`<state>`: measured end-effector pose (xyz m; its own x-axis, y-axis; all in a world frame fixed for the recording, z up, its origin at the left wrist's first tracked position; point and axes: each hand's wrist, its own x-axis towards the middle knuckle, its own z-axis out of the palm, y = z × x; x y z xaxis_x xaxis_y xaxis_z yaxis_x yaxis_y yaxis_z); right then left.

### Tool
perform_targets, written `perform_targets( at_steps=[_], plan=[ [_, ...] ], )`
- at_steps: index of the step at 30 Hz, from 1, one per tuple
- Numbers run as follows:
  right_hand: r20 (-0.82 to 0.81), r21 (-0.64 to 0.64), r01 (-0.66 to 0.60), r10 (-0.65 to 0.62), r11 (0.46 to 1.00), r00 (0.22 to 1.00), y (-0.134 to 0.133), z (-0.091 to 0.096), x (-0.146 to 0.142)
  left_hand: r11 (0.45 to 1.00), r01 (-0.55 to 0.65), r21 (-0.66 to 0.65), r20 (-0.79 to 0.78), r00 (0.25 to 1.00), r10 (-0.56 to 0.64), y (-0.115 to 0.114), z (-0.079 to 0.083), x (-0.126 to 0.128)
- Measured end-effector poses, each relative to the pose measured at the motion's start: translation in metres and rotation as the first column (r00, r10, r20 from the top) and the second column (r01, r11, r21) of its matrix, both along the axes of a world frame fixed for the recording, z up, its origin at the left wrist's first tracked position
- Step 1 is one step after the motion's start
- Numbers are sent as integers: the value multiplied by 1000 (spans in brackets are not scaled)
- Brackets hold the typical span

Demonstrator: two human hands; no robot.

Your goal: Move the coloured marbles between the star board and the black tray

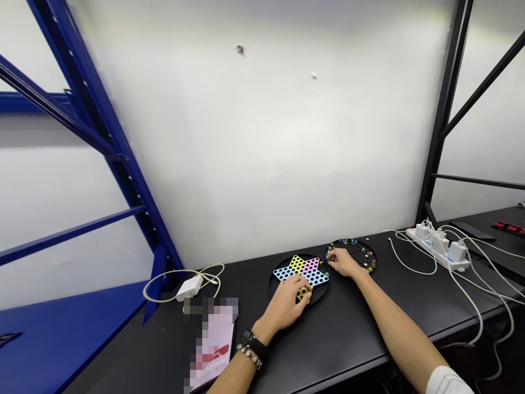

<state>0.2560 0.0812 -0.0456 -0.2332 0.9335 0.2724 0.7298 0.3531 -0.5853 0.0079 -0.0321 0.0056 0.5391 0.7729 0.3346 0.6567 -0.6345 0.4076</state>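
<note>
A Chinese checkers board (320, 278), star-shaped with yellow, pink and light blue points full of dark holes, lies in a round black tray on the black table. Over its near part rests my left hand (287, 300), fingers curved down, thumb and forefinger apart around the near yellow point; nothing shows between them. My right hand (344, 262) reaches to the left rim of a second round black tray (374, 254), which holds many small coloured marbles (366, 253). Its fingertips are drawn together there, and what they pinch, if anything, is too small to make out.
A phone or tablet (217, 345), partly blurred, lies left of my left forearm. Behind it sits a white charger (189, 287) with a looped cable. At right, a white power strip (438, 249) trails several cables over the table edge. Blue and black metal frames stand at both sides.
</note>
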Motion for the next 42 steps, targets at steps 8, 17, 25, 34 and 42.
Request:
perform_targets(
  at_steps=[8, 17, 25, 34, 42],
  plan=[
    [24, -1, 73, -73, 997, 997, -12, 17, -4, 1000, 5, -9, -6, 1000, -5, 0, 1, 0],
    [-79, -2, -65, 64, 998, 995, -23, 20, -30, 1000, 2, 2, -2, 1000, -2, 1, -2, -1],
    [-230, 112, 265, -235, 958, 944, -12, 34, 7, 1000, -2, -7, -13, 1000, 2, 0, 1, -1],
    [-429, -37, 596, -552, 802, 715, 1, 36, 68, 999, 7, -32, 0, 1000, -7, -1, 2, -1],
    [-35, -31, 319, -320, 947, 947, 5, 7, 45, 999, 13, -31, 5, 1000, -12, 1, -2, -2]
  ],
)
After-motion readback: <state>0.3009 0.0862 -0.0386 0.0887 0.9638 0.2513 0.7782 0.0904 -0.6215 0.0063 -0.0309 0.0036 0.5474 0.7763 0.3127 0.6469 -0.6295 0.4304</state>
